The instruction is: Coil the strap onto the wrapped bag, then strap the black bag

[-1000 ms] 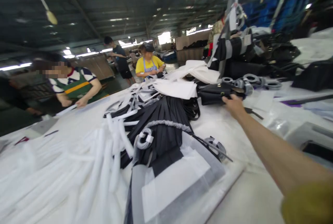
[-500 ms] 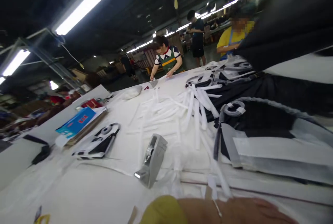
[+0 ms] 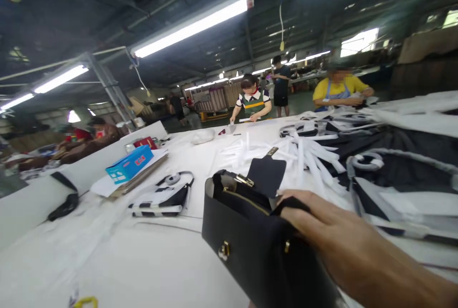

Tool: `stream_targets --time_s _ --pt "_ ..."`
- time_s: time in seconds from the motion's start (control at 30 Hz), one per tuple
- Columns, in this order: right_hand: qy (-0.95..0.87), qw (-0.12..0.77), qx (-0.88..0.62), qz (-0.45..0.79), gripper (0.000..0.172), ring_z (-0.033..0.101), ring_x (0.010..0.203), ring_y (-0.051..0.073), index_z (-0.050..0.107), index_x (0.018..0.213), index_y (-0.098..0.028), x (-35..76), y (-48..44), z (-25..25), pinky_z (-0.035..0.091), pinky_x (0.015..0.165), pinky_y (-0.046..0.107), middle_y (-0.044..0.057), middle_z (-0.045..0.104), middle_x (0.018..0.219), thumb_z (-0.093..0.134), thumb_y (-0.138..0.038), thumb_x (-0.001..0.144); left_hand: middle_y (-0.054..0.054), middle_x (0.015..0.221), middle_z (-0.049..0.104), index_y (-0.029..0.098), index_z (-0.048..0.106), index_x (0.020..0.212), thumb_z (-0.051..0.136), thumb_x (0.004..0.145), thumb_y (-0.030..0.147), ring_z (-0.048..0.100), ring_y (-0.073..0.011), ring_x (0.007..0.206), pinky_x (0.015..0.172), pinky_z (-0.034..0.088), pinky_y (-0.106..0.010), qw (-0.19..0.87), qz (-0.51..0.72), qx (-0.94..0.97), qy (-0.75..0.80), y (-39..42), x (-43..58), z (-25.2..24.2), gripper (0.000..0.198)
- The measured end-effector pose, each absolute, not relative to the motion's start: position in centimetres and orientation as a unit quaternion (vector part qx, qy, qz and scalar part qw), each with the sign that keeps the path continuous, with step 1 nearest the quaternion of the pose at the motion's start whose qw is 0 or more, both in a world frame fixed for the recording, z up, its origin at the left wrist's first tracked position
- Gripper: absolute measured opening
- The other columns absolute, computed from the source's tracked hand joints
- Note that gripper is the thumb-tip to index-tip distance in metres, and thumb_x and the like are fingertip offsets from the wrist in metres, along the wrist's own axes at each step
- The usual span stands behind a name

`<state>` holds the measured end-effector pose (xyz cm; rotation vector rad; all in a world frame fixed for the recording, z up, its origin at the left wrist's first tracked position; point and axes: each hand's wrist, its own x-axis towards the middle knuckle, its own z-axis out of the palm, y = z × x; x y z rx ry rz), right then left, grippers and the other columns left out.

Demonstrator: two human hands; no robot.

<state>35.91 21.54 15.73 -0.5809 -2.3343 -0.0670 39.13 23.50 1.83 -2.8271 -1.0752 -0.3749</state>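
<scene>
My right hand (image 3: 332, 239) grips a black handbag (image 3: 246, 231) by its top edge, fingers curled over the rim. The bag stands on the white table (image 3: 143, 260) with its flap (image 3: 266, 174) lifted and gold hardware showing. My left hand is not in view. Behind the bag lie white strips (image 3: 304, 155) and dark fabric pieces (image 3: 393, 155).
A blue box (image 3: 129, 164) on papers and a black-and-white item (image 3: 161, 198) lie to the left. A black strap (image 3: 64, 203) hangs over a low white partition. Other people work at the table's far side, one in a striped shirt (image 3: 252, 103), one in yellow (image 3: 338, 91).
One second ago my right hand reached to a black bag far across the table. Now the bag stands close in front of me, and the view has swung left.
</scene>
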Motion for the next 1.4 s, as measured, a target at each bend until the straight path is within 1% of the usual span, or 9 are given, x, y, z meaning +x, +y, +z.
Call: stream_targets --time_s 0.2,0.33,0.47,0.6,0.73,0.87,1.17,1.27,1.4 --pt "-0.936 0.327 -0.104 -0.077 0.024 0.055 0.123 0.020 0.065 0.103 -0.021 27.1 16.7 15.1 0.048 0.104 0.030 0.007 0.068 0.113 0.045 -0.011 0.092 -0.006 0.122 0.065 0.042 0.068 0.114 0.065 0.078 0.050 0.056 -0.0323 0.112 0.084 0.052 -0.052 0.000 -0.274 -0.890 -0.363 21.4 30.8 0.8 0.037" --pt "-0.947 0.270 -0.175 -0.011 0.042 0.049 0.131 0.018 0.064 0.111 -0.025 24.1 13.4 9.9 0.049 0.104 0.031 0.007 0.065 0.123 0.042 0.000 0.086 -0.007 0.112 0.068 0.045 0.072 0.103 0.061 0.081 0.033 0.059 -0.0278 0.108 0.074 0.052 -0.044 -0.004 -0.289 -0.909 -0.298 17.5 21.8 0.6 0.027" --pt "-0.908 0.203 -0.356 0.091 0.065 0.045 0.135 0.024 0.055 0.132 -0.027 21.7 9.0 4.5 0.046 0.107 0.039 0.009 0.044 0.149 0.050 -0.001 0.072 -0.005 0.101 0.071 0.048 0.071 0.105 0.051 0.076 0.009 0.065 -0.0195 0.099 0.059 0.048 -0.032 0.020 -0.283 -0.923 -0.258 10.2 10.2 0.0 0.053" --pt "-0.830 0.252 -0.472 0.156 0.065 0.032 0.143 0.027 0.047 0.138 -0.026 18.9 5.3 3.4 0.031 0.117 0.048 0.008 0.026 0.158 0.056 -0.014 0.075 -0.006 0.095 0.071 0.047 0.063 0.117 0.046 0.086 0.019 0.069 -0.0189 0.090 0.055 0.052 -0.029 0.026 -0.345 -0.912 -0.220 2.9 0.7 0.0 0.045" --pt "-0.759 0.344 -0.521 0.184 0.068 0.031 0.142 0.028 0.041 0.141 -0.024 16.5 4.4 3.9 0.036 0.112 0.052 0.011 0.032 0.154 0.058 -0.022 0.075 -0.007 0.095 0.072 0.028 0.062 0.110 0.040 0.092 0.021 0.068 -0.0199 0.089 0.079 0.057 -0.038 -0.015 -0.427 -0.838 -0.338 3.0 -8.4 2.4 0.030" --pt "-0.699 0.408 -0.555 0.192 0.071 0.035 0.139 0.031 0.040 0.140 -0.017 14.8 5.4 3.4 0.033 0.113 0.055 0.017 0.040 0.147 0.063 -0.028 0.073 -0.012 0.125 0.063 0.018 0.057 0.117 0.047 0.084 0.033 0.056 -0.0249 0.121 0.108 0.042 -0.044 -0.080 -0.424 -0.731 -0.529 9.6 -14.4 4.3 0.038" --pt "-0.713 0.371 -0.574 0.156 0.068 0.044 0.134 0.030 0.054 0.131 -0.013 13.1 6.2 3.7 0.038 0.111 0.043 0.020 0.041 0.148 0.070 -0.019 0.065 -0.014 0.124 0.065 0.014 0.057 0.114 0.048 0.072 0.043 0.054 -0.0318 0.124 0.109 0.039 -0.047 -0.156 -0.399 -0.741 -0.516 17.5 -11.9 4.7 0.051" --pt "-0.703 0.372 -0.580 0.178 0.055 0.065 0.105 0.025 0.061 0.124 -0.016 16.5 6.3 5.3 0.052 0.092 0.038 0.013 0.062 0.128 0.067 -0.024 0.071 -0.011 0.123 0.066 0.018 0.059 0.112 0.049 0.067 0.043 0.056 -0.0311 0.121 0.107 0.041 -0.046 -0.178 -0.389 -0.746 -0.510 19.3 -11.7 4.0 0.052" --pt "-0.672 0.339 -0.644 0.137 0.027 0.069 0.089 0.022 0.074 0.097 -0.018 25.4 9.3 7.1 0.052 0.086 0.035 0.007 0.075 0.097 0.058 -0.030 0.078 -0.005 0.118 0.069 0.025 0.064 0.108 0.055 0.066 0.050 0.061 -0.0312 0.115 0.102 0.047 -0.045 -0.222 -0.378 -0.757 -0.485 21.9 -12.8 2.5 0.050"
